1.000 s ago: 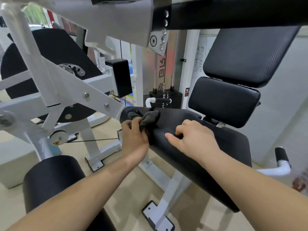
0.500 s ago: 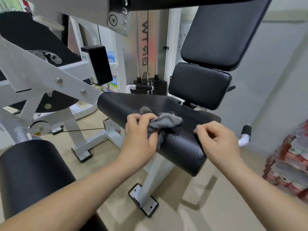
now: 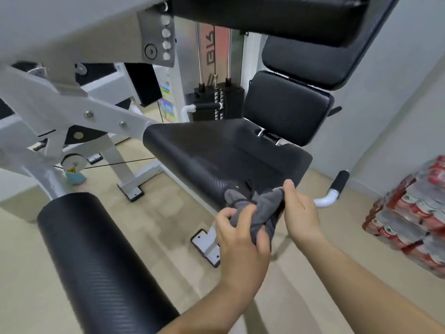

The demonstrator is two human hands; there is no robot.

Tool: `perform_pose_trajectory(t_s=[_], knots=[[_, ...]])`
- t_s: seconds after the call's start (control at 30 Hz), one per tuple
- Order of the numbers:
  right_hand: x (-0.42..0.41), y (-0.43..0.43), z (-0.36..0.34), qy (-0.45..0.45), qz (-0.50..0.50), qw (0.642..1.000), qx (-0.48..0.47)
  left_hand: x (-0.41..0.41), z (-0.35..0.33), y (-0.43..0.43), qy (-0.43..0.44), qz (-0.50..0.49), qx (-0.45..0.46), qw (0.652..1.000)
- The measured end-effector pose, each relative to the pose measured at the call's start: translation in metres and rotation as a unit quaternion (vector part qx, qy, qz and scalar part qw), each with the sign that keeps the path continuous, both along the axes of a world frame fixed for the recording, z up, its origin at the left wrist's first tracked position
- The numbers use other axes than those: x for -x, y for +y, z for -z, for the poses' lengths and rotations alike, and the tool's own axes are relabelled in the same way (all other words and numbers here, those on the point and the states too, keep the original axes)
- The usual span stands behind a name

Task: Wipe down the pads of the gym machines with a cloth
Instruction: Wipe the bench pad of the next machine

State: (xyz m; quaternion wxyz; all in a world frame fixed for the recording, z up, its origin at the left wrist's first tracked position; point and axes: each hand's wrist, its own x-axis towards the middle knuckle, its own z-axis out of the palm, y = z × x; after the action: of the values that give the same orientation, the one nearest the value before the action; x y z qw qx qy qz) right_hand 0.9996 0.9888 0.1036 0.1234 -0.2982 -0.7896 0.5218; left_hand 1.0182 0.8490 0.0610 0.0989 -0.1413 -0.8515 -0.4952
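Fingers of the left hand (image 3: pixel 240 239) are curled round the grey cloth (image 3: pixel 261 210), holding it bunched against the near right corner of the seat pad (image 3: pixel 228 155). The right hand (image 3: pixel 299 210) stands just beside it, thumb upright and touching the cloth's right edge. Its fingers are hidden behind the fabric, so I cannot tell whether it pinches the cloth or only steadies it. A second ago the cloth was at the far left end of the seat's rolled front edge, and half a second ago it was near the middle. It has now travelled the whole edge to this corner, and the right hand, which rested apart on the pad, has come in to meet it. That reads as one wipe pass along the front of the seat finished, with the cloth probably being regathered for the next stroke. The cloth is a crumpled wad, not a flat sheet. Its longest run goes from the top by the right thumb down and left into the left palm, with a loose tail pointing at the floor. The seat pad's long axis runs from far left to near right. The backrest pads (image 3: pixel 286 107) behind the seat and the roller pad (image 3: pixel 96 261) near left look still to be wiped.
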Motion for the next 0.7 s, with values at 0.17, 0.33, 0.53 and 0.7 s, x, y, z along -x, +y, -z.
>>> perform_pose_trajectory(t_s=[0.17,0.33,0.53,0.7], knots=[[-0.047,-0.011,-0.057,-0.103,0.029,0.977,0.186,-0.033,-0.028,-0.032,-0.194,0.151,0.122,0.962],[-0.098,-0.044,-0.139,-0.281,-0.010,0.913,0.295,-0.049,-0.139,-0.061,-0.308,0.102,0.046,0.945],[-0.124,-0.075,-0.251,-0.217,-0.087,0.874,0.425,-0.097,-0.258,-0.088,-0.292,0.083,-0.050,0.951],[-0.140,-0.097,-0.304,-0.229,-0.157,0.863,0.421,-0.115,-0.324,-0.133,-0.467,-0.020,-0.197,0.862]])
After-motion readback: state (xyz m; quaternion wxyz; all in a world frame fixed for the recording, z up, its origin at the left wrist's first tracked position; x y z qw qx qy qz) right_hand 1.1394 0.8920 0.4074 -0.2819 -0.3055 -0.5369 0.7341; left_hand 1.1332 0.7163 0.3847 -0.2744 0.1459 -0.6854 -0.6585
